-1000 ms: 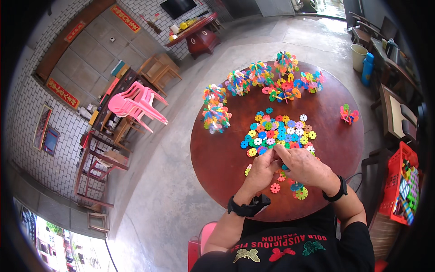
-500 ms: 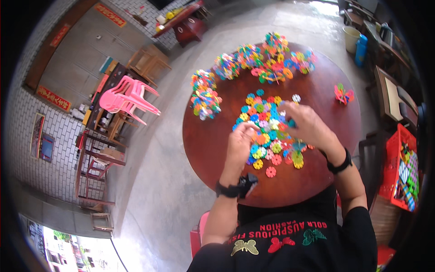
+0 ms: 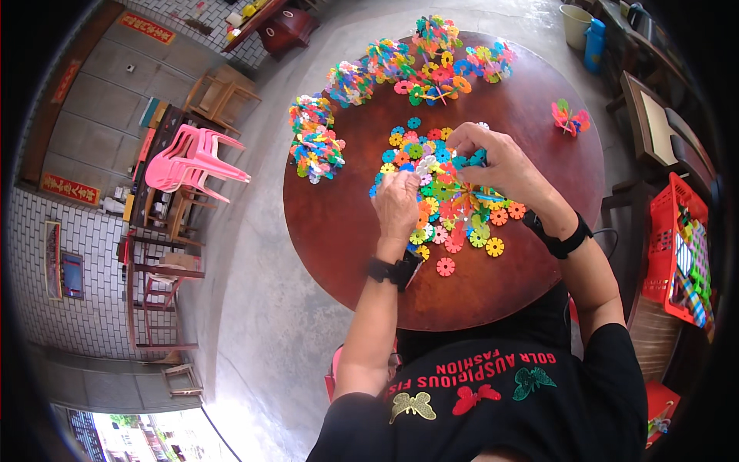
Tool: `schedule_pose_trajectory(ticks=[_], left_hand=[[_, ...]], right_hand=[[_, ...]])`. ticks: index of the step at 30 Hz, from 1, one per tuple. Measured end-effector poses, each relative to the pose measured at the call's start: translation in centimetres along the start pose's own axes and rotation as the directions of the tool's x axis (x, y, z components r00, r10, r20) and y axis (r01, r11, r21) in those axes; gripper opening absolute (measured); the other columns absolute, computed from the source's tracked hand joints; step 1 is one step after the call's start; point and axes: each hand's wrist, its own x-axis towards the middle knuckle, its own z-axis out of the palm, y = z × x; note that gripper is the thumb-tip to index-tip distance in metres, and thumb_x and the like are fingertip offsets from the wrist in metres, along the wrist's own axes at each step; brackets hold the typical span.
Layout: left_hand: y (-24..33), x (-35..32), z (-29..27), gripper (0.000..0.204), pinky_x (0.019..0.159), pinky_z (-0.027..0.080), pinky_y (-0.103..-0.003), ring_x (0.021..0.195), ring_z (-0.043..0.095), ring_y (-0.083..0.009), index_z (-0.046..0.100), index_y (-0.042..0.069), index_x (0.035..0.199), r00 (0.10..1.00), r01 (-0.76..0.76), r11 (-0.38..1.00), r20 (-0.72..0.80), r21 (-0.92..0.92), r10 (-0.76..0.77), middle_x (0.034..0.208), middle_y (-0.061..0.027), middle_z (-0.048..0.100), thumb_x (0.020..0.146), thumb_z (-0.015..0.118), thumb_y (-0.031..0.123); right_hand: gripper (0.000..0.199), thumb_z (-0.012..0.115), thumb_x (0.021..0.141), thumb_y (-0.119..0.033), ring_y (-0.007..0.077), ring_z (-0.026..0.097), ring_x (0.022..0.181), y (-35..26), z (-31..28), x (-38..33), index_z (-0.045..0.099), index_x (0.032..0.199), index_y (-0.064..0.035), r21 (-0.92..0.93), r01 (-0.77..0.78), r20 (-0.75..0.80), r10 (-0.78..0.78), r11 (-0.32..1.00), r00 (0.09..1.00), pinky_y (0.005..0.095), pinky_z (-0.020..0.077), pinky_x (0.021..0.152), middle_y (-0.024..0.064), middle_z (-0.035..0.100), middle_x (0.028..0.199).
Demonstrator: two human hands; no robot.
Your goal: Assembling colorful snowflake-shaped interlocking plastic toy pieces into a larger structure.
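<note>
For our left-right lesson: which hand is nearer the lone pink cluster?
Right. The right hand is left of the cluster; the left hand is farther left.

head; left fisheye; facing down; hands (image 3: 397, 205) near; round table (image 3: 339, 239) below

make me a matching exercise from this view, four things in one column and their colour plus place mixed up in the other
1. discs
2. crate
3. bottle
4. chairs

A. blue, beside the bucket
B. pink, left of the table
C. many-coloured, on the table
D. red, right of the table

Pairs: 1-C, 2-D, 3-A, 4-B
</note>
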Motion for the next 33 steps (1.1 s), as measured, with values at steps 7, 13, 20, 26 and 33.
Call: schedule_pose_trajectory(ticks=[7,13,20,26,33], left_hand=[[3.8,-0.2,-4.2,0.044,0.057,0.045,-0.022,0.067,0.057,-0.0082,0.056,0.004,0.108,0.957,0.277,0.474,0.286,-0.836,-0.055,0.077,-0.0026,0.06,0.097,0.048,0.045],[4.6,-1.7,-6.2,0.022,0.056,0.045,-0.022,0.063,0.053,-0.0055,0.052,0.005,0.095,0.965,0.254,0.517,0.251,-0.817,-0.077,0.075,-0.0016,0.057,0.096,0.053,0.027],[6.0,-5.2,-10.1,0.012,0.063,0.046,-0.022,0.071,0.055,-0.0058,0.053,0.004,0.096,0.968,0.243,0.437,0.246,-0.866,-0.05,0.078,-0.0001,0.058,0.086,0.056,0.008],[7.8,-6.2,-12.0,0.013,0.068,0.05,-0.023,0.077,0.055,-0.0045,0.053,0.004,0.098,0.965,0.171,0.525,0.249,-0.834,0.081,0.087,-0.001,0.058,0.086,0.058,0.006],[9.2,-6.9,-12.2,0.014,0.067,0.05,-0.022,0.078,0.056,-0.0056,0.051,0.004,0.102,0.953,0.218,0.424,0.286,-0.879,0.103,0.087,-0.0017,0.057,0.088,0.053,0.007]], right_hand=[[0.028,0.065,0.073,0.0,0.0282,0.059,0.085,0.0,1.6,-0.2,0.053,0.098,-0.0032,-0.407,0.275,-0.008,-0.304,0.871,0.953,0.0376,0.0485,0.073,0.0119,0.054,0.09],[0.025,0.064,0.076,-0.007,0.0307,0.054,0.09,-2.0,3.3,-0.9,0.051,0.097,-0.0046,-0.457,0.448,0.148,-0.43,0.769,0.89,0.0407,0.0467,0.076,0.0132,0.049,0.091],[0.035,0.072,0.078,-0.023,0.0317,0.052,0.09,-4.7,2.1,-1.6,0.055,0.104,-0.0059,0.014,0.324,0.206,-0.32,0.946,0.925,0.0411,0.0437,0.076,0.0124,0.05,0.095],[0.027,0.069,0.077,-0.017,0.0305,0.055,0.091,-5.5,2.5,-1.7,0.056,0.096,-0.0043,-0.28,0.595,0.18,-0.568,0.753,0.803,0.0402,0.0461,0.075,0.0131,0.053,0.102],[0.026,0.064,0.083,-0.023,0.031,0.056,0.075,-6.2,0.9,-2.1,0.053,0.089,-0.0003,0.057,0.324,0.386,-0.321,0.944,0.865,0.0404,0.0426,0.064,0.0133,0.051,0.081]])
